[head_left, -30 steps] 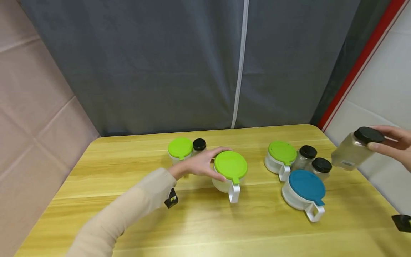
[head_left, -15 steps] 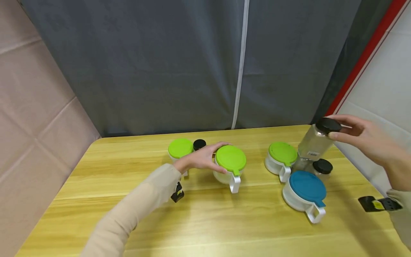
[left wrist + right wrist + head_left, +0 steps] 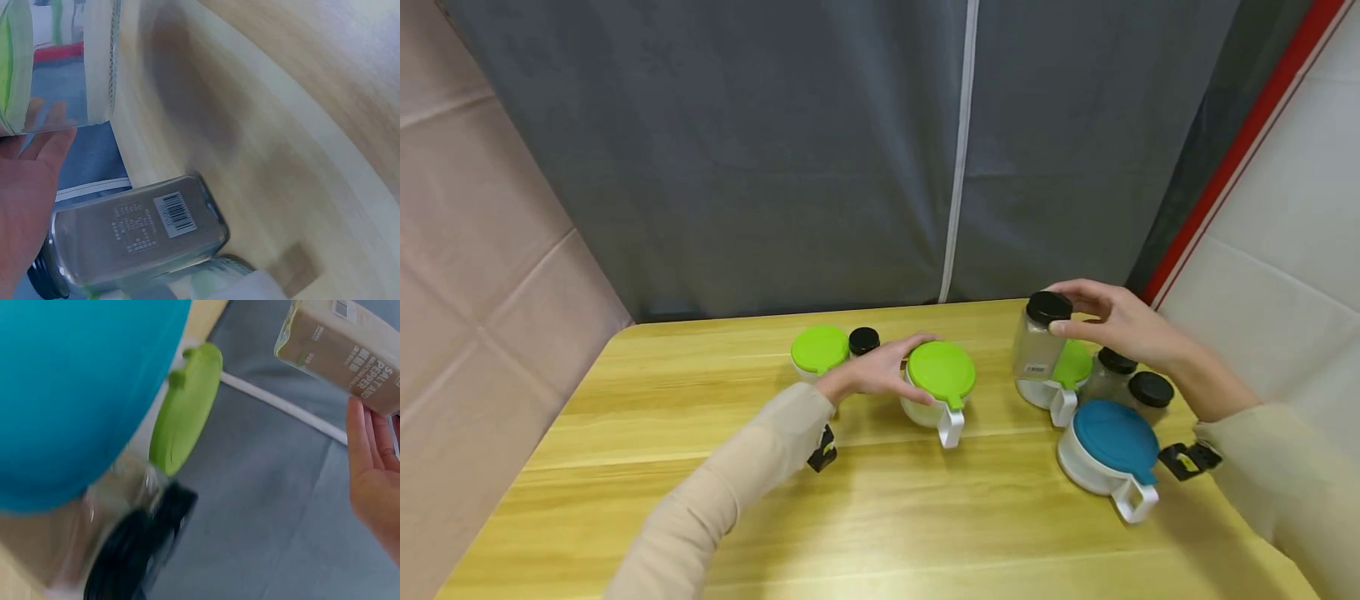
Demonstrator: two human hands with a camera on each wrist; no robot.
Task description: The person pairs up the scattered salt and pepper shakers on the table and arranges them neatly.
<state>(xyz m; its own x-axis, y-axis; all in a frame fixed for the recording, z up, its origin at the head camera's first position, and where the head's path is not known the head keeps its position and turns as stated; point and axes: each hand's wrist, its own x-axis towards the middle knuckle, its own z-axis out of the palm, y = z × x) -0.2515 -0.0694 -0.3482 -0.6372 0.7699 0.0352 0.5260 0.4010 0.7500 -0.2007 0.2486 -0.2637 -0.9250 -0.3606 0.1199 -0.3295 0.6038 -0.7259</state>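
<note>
1. Black-capped jar (image 3: 1032, 354): at two o'clock from the middle of the bench (image 3: 962, 525), nearly upright, apparently off the wood; lettered "salt and pepper" in the right wrist view.
2. Right grip (image 3: 1112, 323): narrow, pinching the jar around the cap, with thumb near four o'clock and fingers near one.
3. Likely fairly light, stiff-walled, smooth enough to slip; fragile if glass, but no telling glass from plastic. Best taken by the cap, or more surely across the flat sides.
4. Middle green-lidded pot (image 3: 940, 372): between eight and nine o'clock from the jar. Probably bulkier, rigid and slick-walled; better taken by the body or the white handle (image 3: 951, 427), pointing to five o'clock, than by the lid.
5. Left grip (image 3: 880, 371): wide, holding the middle pot around the nine o'clock flank. No telling whether resting on the bench below or lifted.
6. Right green-lidded pot (image 3: 1075, 364): toward four o'clock from the jar and partly hidden; touching or apart, impossible to tell.
7. Rear jar (image 3: 1105, 379) and front jar (image 3: 1148, 393): near four o'clock; blue-lidded pot (image 3: 1116, 437): just short of five.
8. Left green-lidded pot (image 3: 818, 348) and left jar (image 3: 864, 340): near nine o'clock, side by side.
9. Grey curtain (image 3: 775, 167): at twelve o'clock, beyond the bench.
</note>
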